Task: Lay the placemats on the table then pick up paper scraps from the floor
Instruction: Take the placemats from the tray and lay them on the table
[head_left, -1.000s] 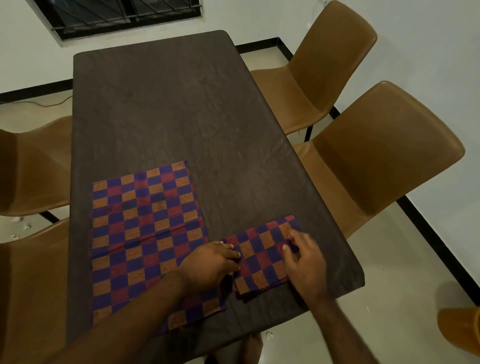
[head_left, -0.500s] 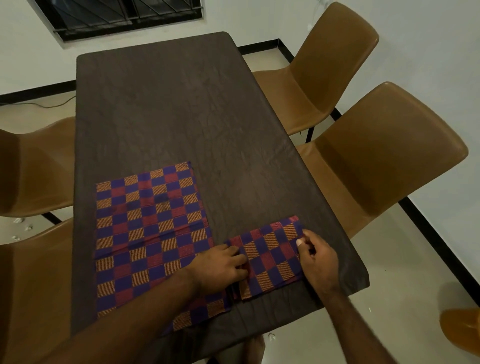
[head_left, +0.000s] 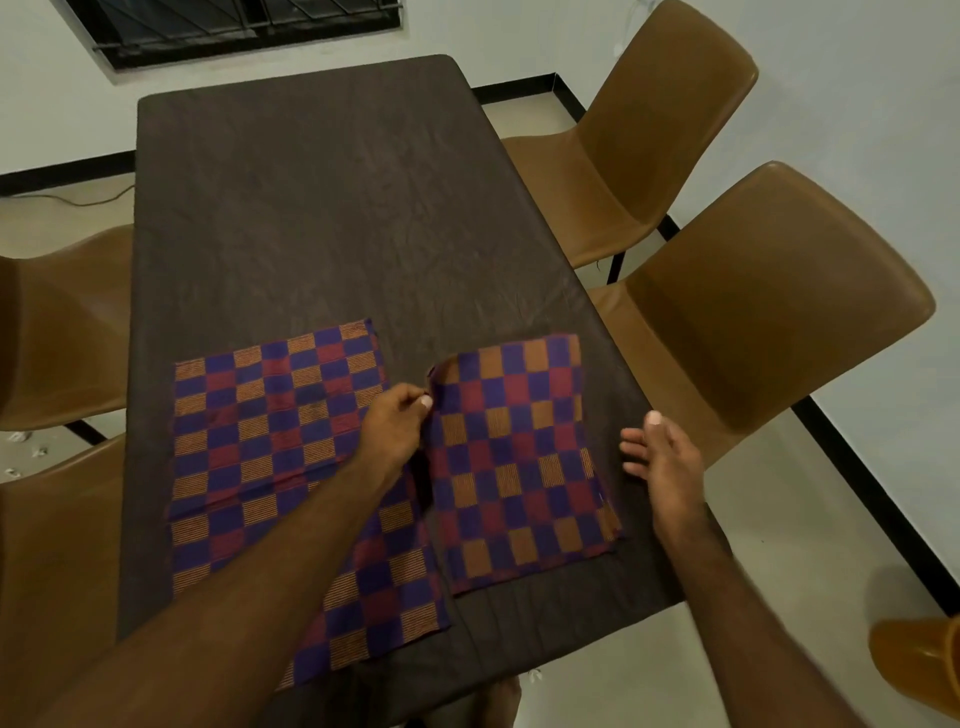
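Now that the second placemat (head_left: 519, 457) has opened out at the table's (head_left: 337, 208) five o'clock, left hand (head_left: 395, 431) pinches its nine-o'clock edge, right hand (head_left: 660, 452) hangs loose alongside; floor scraps (head_left: 16, 436) come later.

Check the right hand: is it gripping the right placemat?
No: the right hand is open with fingers spread, beside the right placemat and clear of its right edge, above the dark table.

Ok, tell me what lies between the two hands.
In the head view, the right placemat fills the stretch between them: the left hand pinches its left edge, and the right hand is just off its right edge.
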